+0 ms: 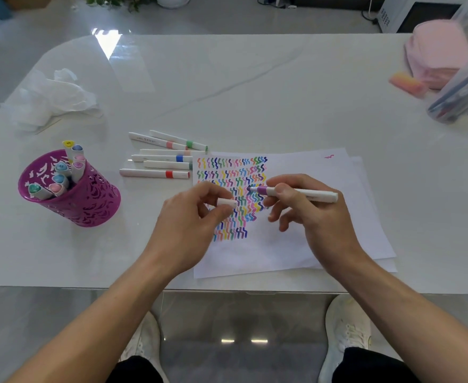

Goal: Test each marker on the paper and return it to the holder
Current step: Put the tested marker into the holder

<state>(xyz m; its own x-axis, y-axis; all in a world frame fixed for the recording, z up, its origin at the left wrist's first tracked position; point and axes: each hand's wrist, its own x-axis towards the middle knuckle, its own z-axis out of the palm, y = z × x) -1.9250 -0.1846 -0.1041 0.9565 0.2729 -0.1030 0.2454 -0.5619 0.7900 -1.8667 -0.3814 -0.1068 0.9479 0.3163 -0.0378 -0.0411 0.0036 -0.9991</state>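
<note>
Marker (310,194), purple-banded, uncapped, gripped by right hand (320,217) over paper (310,167) at near edge of table (227,78); left hand (183,219) pinches white cap (227,202). Holder (89,200) near left edge, numbers on its markers (61,172) unreadable. Clear container (459,84) cut off at right edge

A crumpled white tissue (53,98) lay on the glossy white surface (227,78) at far left. At far right sat a pink pouch (437,51), a small orange-pink block (407,82) just before it, and a tilted clear container (465,78). White shoes (347,324) showed below.
</note>
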